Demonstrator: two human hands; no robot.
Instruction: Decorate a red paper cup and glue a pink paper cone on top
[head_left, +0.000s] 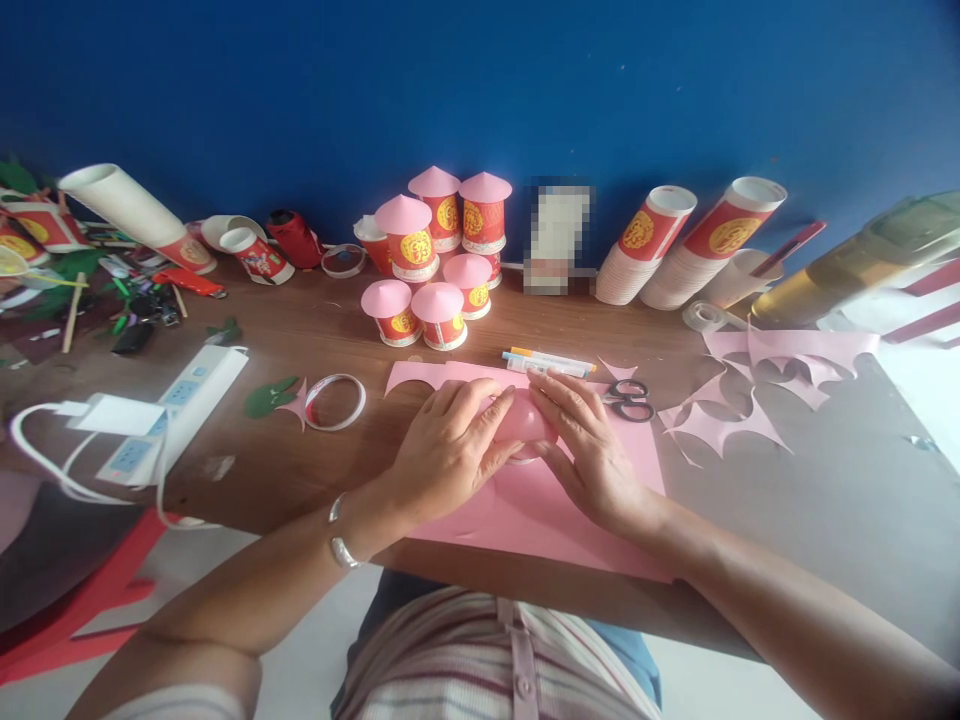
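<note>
Both of my hands press around a pink paper cone (526, 416) above a pink sheet (555, 520). My left hand (459, 436) holds the cone's left side, thumb and fingers on its surface. On its right side lies my right hand (589, 440), also gripping it with thumb and fingers. A white rim shows under the cone's near edge; most of what is beneath is hidden. Pens (549, 362) lie just beyond my fingers, and black-handled scissors (631, 400) are by my right hand. Behind stand several red cups topped with pink cones (442, 305).
A tape roll (363, 402) and a power strip (180, 405) with white cables lie to the left. Pink paper scraps (731, 428) are at the right. Stacked cups (654, 235) and a bottle of yellow liquid (817, 275) line the blue wall, with clutter at the far left.
</note>
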